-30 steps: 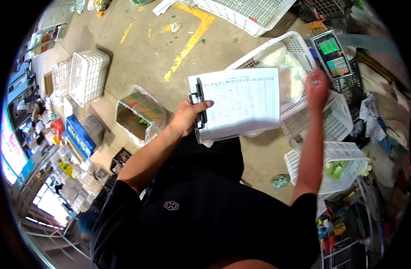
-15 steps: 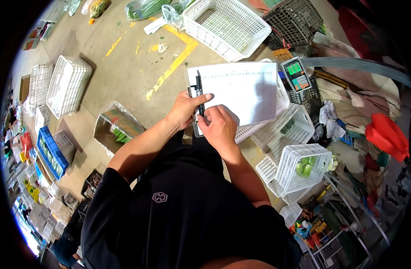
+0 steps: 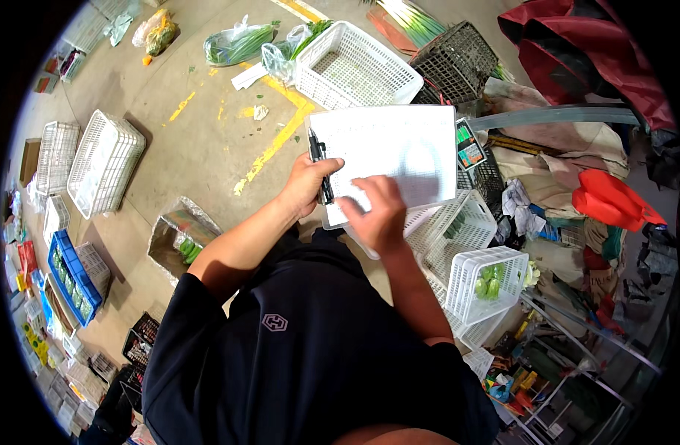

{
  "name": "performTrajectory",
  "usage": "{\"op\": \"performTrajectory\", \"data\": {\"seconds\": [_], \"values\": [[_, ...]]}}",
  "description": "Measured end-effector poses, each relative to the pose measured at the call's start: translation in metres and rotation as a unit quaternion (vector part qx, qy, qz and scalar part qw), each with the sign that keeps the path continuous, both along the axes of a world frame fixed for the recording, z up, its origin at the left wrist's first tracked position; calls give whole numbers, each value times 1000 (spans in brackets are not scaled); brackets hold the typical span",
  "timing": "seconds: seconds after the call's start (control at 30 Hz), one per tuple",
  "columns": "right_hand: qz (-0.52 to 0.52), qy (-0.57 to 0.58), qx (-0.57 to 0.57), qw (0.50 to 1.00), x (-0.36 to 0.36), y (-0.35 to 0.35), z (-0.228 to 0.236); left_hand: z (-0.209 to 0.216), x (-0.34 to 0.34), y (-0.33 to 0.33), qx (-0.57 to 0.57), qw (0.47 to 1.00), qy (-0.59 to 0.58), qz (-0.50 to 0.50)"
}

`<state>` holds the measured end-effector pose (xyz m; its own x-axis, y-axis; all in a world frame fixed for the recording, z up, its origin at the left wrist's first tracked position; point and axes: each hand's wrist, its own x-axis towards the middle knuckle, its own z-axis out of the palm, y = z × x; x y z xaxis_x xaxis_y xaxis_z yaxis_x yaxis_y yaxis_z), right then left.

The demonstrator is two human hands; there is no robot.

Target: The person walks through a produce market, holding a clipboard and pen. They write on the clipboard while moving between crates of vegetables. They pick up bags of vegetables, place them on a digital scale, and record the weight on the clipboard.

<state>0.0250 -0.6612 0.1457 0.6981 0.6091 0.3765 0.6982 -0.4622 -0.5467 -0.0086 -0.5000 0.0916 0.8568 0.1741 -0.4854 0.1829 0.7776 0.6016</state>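
Note:
A clipboard (image 3: pixel 337 215) with white gridded sheets (image 3: pixel 392 148) is held up in front of my body. My left hand (image 3: pixel 307 185) is closed on its left edge, the thumb lying over the top. Under that thumb a black pen (image 3: pixel 317 150) runs along the same edge, its tip pointing away from me. My right hand (image 3: pixel 379 213) is over the lower part of the sheets, slightly blurred, thumb and fingers apart with nothing between them. Whether its fingertips touch the paper I cannot tell.
A white crate (image 3: pixel 355 70) stands on the floor ahead beside bagged green onions (image 3: pixel 240 44) and a dark crate (image 3: pixel 458 59). White crates, one with green vegetables (image 3: pixel 489 282), are at right near a red cloth (image 3: pixel 614 200). An open box (image 3: pixel 178 237) sits left.
My right hand has left the pen's lower end and moved right over the sheets, its fingers spreading. My left hand keeps its hold. The whole view has shifted slightly.

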Motion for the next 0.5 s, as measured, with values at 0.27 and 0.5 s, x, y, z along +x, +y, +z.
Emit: {"op": "performTrajectory", "data": {"seconds": [0.27, 0.5], "values": [[-5, -108, -49, 993, 52, -10, 33, 18, -3, 26, -1, 1000, -19, -20], [-22, -149, -41, 988, 53, 9, 41, 35, -4, 43, 13, 998, -39, -38]]}}
